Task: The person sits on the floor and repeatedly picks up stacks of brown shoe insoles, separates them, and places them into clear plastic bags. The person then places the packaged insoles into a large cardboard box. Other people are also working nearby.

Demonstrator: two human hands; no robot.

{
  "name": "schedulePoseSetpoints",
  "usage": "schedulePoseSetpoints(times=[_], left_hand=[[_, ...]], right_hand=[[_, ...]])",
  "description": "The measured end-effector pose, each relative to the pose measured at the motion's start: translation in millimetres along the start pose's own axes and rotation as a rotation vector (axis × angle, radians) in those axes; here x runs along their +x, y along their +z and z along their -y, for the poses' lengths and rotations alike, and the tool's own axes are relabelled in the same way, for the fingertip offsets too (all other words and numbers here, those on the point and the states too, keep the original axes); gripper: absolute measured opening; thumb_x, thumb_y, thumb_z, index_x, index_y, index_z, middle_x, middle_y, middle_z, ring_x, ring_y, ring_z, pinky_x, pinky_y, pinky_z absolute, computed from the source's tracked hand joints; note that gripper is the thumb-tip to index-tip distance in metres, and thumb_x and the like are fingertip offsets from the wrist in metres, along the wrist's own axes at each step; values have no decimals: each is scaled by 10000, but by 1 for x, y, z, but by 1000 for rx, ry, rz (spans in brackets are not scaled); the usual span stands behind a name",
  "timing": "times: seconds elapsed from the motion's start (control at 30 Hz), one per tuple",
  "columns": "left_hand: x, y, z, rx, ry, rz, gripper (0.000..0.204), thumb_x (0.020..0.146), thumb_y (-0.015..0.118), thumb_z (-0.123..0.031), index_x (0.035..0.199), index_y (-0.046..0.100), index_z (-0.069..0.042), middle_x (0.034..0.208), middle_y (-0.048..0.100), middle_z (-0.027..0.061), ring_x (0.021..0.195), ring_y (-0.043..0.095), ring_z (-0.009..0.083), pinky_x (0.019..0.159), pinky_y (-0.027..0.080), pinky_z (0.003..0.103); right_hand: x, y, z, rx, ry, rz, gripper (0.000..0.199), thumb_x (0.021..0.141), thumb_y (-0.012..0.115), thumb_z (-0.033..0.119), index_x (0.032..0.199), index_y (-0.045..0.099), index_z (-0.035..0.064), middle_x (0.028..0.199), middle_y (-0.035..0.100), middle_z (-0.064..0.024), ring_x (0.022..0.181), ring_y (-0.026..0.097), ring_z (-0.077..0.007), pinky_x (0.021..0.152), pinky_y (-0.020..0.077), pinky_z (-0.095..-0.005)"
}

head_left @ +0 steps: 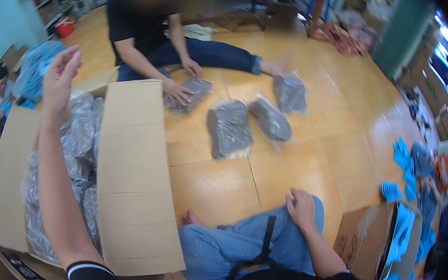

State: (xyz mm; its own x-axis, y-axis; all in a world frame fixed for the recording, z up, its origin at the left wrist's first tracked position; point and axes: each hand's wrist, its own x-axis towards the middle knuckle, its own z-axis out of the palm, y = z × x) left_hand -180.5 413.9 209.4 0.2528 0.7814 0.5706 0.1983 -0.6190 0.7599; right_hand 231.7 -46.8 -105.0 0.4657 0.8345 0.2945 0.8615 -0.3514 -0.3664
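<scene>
My left arm stretches forward over an open cardboard box (132, 177), and my left hand (60, 77) is raised above its far end. Its fingers are curled in toward the thumb, with nothing showing in them. Inside the box lie several clear-plastic-wrapped packages (80, 129), partly hidden by my arm. My right hand (302, 207) rests on my right knee, fingers laid out flat and holding nothing. On the floor ahead sit a grey wrapped bundle (229, 129), a second wrapped bundle (270, 118) and a third (290, 93).
Across from me a seated person presses a hand (177, 93) on another grey wrapped package (198, 93). A smaller cardboard box (361, 238) stands by my right side, with blue cloths (404, 162) beyond it. A green pillar (407, 31) rises at the right. Another person sits far left.
</scene>
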Motion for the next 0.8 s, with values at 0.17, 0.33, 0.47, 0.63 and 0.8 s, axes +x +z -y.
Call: schedulePoseSetpoints(times=[0.17, 0.33, 0.47, 0.63, 0.8], left_hand=[[-33, 101, -81, -141, 96, -48, 385, 976, 564, -276, 1282, 565, -42, 1191, 637, 56, 1072, 594, 135, 937, 455, 289], [-186, 221, -69, -315, -87, -151, 240, 958, 571, -110, 1166, 604, 5, 1022, 618, 47, 940, 580, 128, 873, 466, 268], [-305, 240, -41, 226, -239, 127, 270, 867, 682, -124, 1090, 648, 26, 1015, 669, 161, 942, 650, 259, 853, 507, 342], [-387, 208, -5, 424, -419, 59, 279, 920, 623, -173, 1102, 635, 37, 1045, 655, 169, 998, 627, 275, 889, 485, 354], [-430, 174, 33, 508, -726, -145, 420, 1017, 476, -297, 1259, 526, 42, 1235, 590, 165, 1167, 548, 292, 1010, 406, 360]], right_hand=[[1, -7, -1, 27, 3, 10, 273, 839, 668, 238, 1032, 664, 44, 919, 647, -139, 871, 619, -320, 771, 486, -407], [1, -17, -64, 69, -175, 145, 387, 823, 682, 276, 1133, 637, 49, 997, 637, -160, 991, 596, -327, 861, 464, -428], [13, -31, -153, -127, 274, 233, 557, 843, 675, 327, 1297, 527, 41, 1150, 595, -231, 1115, 556, -350, 966, 425, -456], [81, 16, -147, 538, 466, 318, 568, 898, 637, 347, 1327, 485, 6, 1139, 616, -186, 1044, 614, -259, 851, 500, -363], [131, 119, -42, 1061, 730, 828, 648, 922, 582, 460, 1384, 424, 34, 1228, 582, -159, 1068, 597, -245, 872, 504, -363]])
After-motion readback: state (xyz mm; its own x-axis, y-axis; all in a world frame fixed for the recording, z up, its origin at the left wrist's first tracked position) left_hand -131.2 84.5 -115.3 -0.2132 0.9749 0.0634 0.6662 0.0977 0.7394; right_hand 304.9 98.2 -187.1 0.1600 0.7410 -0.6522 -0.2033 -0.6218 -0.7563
